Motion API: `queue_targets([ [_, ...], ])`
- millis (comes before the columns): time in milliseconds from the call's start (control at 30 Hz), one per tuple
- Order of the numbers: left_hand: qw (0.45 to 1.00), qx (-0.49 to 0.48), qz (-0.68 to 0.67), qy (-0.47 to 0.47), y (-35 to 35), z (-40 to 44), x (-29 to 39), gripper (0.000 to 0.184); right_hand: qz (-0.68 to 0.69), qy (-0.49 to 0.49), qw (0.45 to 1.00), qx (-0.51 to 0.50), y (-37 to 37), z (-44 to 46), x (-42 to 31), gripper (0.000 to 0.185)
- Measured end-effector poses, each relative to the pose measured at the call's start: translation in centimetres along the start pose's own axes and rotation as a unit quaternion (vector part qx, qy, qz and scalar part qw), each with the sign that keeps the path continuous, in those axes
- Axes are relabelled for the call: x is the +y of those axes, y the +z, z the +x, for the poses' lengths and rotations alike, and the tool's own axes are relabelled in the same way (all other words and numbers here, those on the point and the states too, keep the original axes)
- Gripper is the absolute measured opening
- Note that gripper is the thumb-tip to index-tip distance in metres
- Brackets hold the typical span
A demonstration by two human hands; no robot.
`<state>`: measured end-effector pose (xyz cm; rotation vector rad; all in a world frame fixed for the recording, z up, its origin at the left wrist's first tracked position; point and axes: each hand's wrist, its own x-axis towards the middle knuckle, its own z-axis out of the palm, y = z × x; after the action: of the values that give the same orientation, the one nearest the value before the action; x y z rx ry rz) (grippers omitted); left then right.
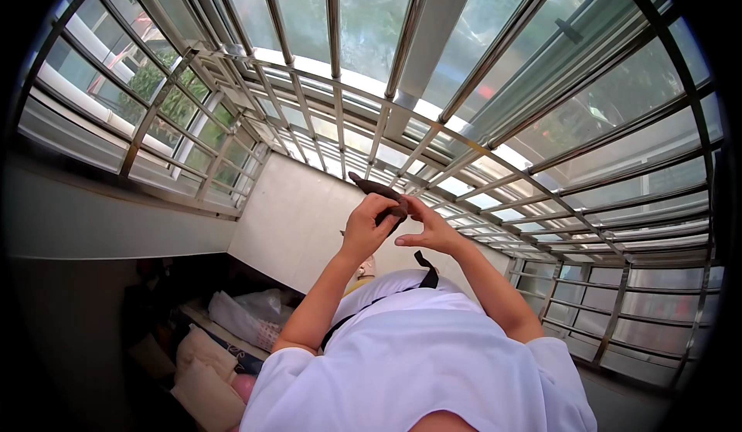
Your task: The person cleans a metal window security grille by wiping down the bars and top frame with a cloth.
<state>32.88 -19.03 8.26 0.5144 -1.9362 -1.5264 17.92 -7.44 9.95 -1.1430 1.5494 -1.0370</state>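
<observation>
A dark brown item, perhaps folded cloth, [374,188] is held in front of my chest, with one narrow end pointing up and to the left. My left hand [368,223] has its fingers wrapped round its lower part. On the right side of the item, my right hand [427,227] touches its edge with the fingertips, while the thumb stands apart, pointing left. What exactly lies between the right fingertips is too small to make out.
Metal bars [338,119] run in front of and around me, with window glass behind them. A pale flat surface [282,212] lies below my hands. At the lower left are a clear plastic bag [243,316] and beige cloth [205,386].
</observation>
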Motion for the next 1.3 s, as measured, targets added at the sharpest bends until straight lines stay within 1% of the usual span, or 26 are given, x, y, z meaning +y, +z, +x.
queue_targets([
  [33,1.0,-0.017,0.013,-0.006,0.0,-0.2,0.2,0.019,-0.022,-0.032,0.999,0.005,0.6,0.2,-0.2,0.069],
  [100,0.997,-0.045,0.058,-0.027,-0.7,-0.5,0.5,0.021,-0.062,0.018,0.998,-0.004,0.5,0.9,1.4,0.048],
  [133,0.997,-0.041,0.058,-0.029,-1.2,-0.7,0.8,0.021,-0.063,0.019,0.998,-0.008,0.2,0.9,1.6,0.048],
  [200,0.985,-0.081,0.141,-0.066,-2.5,-1.1,1.0,0.025,-0.153,0.025,0.988,0.02,-0.2,0.9,1.5,0.026],
  [233,0.985,-0.078,0.141,-0.067,-2.8,-1.4,0.8,0.025,-0.153,0.025,0.988,0.016,-0.4,1.0,1.2,0.026],
  [300,0.942,-0.121,0.279,-0.142,-3.1,-2.3,-0.2,0.029,-0.245,0.01,0.969,0.018,-0.5,1.1,0.9,0.019],
  [367,0.932,-0.127,0.3,-0.159,-3.0,-2.7,-2.2,0.023,-0.241,-0.007,0.97,0.035,-0.3,1.5,0.6,0.018],
  [433,0.913,-0.13,0.238,-0.304,-2.9,-3.0,-4.4,0.023,-0.177,0.061,0.981,0.057,0.0,2.0,-0.5,0.019],
  [467,0.914,-0.129,0.235,-0.305,-2.8,-3.3,-5.6,0.023,-0.169,0.019,0.981,0.091,0.3,2.3,0.1,0.018],
  [500,0.929,-0.103,0.094,-0.342,-2.9,-3.6,-6.2,0.025,-0.169,0.02,0.981,0.09,1.0,2.5,0.7,0.018],
  [533,0.923,-0.076,-0.05,-0.373,-2.8,-4.0,-6.7,0.027,-0.112,0.026,0.99,0.078,1.7,2.7,1.3,0.018],
  [567,0.922,-0.077,-0.053,-0.375,-2.4,-4.4,-7.1,0.027,-0.054,0.032,0.996,0.067,2.4,2.7,1.7,0.017],
  [600,0.891,-0.032,-0.211,-0.401,-1.9,-4.4,-6.8,0.025,-0.095,0.041,0.994,0.041,3.2,2.5,1.1,0.017],
  [633,0.834,0.014,-0.362,-0.415,-1.6,-4.6,-6.6,0.025,-0.086,0.026,0.996,0.016,4.1,2.3,0.6,0.018],
  [667,0.812,-0.021,-0.443,-0.38,-1.1,-5.9,-9.7,0.036,-0.114,-0.002,0.993,-0.014,5.0,2.1,1.2,0.02],
  [700,0.811,-0.02,-0.445,-0.38,-1.0,-6.1,-9.1,0.036,-0.142,-0.029,0.988,-0.044,5.7,2.1,1.7,0.023],
  [767,0.691,0.04,-0.632,-0.349,-0.8,-5.9,-6.6,0.045,-0.116,0.023,0.987,-0.11,6.4,2.2,1.1,0.03],
  [800,0.694,0.029,-0.641,-0.325,-0.9,-5.7,-6.2,0.052,-0.179,-0.042,0.972,-0.144,6.3,2.5,1.0,0.034],
  [833,0.691,0.032,-0.645,-0.325,-0.8,-5.8,-6.5,0.052,-0.18,-0.039,0.972,-0.148,6.0,2.7,0.8,0.034],
  [900,0.632,0.039,-0.712,-0.304,-0.9,-6.6,-7.8,0.052,-0.215,-0.026,0.953,-0.211,5.4,3.1,0.3,0.034],
  [933,0.621,0.019,-0.722,-0.304,-1.0,-6.9,-8.5,0.053,-0.2,-0.001,0.953,-0.229,4.4,3.0,0.3,0.035],
  [967,0.619,0.022,-0.725,-0.301,-0.8,-7.2,-9.1,0.053,-0.263,-0.006,0.936,-0.235,3.2,3.1,0.0,0.033],
  [1033,0.622,0.114,-0.696,-0.341,-0.5,-7.1,-9.0,0.054,-0.351,0.025,0.918,-0.181,0.1,3.4,0.4,0.029],
  [1100,0.62,0.118,-0.71,-0.312,-0.2,-7.3,-9.9,0.054,-0.455,0.025,0.881,-0.129,-3.2,4.5,-0.1,0.024],
  [1233,0.628,0.141,-0.716,-0.269,1.5,-7.4,-10.6,0.054,-0.632,-0.149,0.753,-0.105,-7.1,9.4,-3.1,0.017],
  [1300,0.608,0.153,-0.737,-0.253,2.5,-7.2,-11.2,0.053,-0.672,-0.197,0.702,-0.128,-8.4,12.0,-5.7,0.011],
])
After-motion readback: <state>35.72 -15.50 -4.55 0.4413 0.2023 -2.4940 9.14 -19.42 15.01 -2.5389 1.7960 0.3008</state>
